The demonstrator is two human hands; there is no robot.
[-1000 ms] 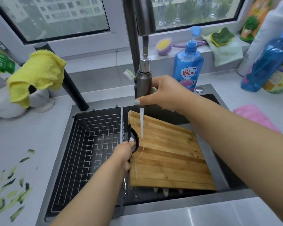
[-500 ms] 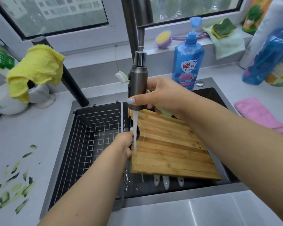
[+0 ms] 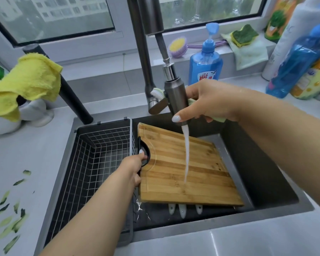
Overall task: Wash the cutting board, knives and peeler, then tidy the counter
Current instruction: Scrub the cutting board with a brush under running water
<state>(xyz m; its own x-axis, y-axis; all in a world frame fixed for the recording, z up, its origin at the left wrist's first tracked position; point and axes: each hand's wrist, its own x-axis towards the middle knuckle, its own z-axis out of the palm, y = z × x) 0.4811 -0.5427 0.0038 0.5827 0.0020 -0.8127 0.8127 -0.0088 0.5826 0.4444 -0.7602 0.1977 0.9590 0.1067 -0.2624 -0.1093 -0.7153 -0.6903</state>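
stream now mid bamboo cutting board, was by handle | left hand grips handle, right hand holds sprayer + brush | rinse spreading

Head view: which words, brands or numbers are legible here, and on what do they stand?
Blue pump bottle of dish soap: red-and-white label with large Chinese characters, too blurred to quote.
Tall white bottle at right: grey lettering ending in "C", the rest cut off.
Blue spray bottle: label print too small to read.
Nothing else carries text.
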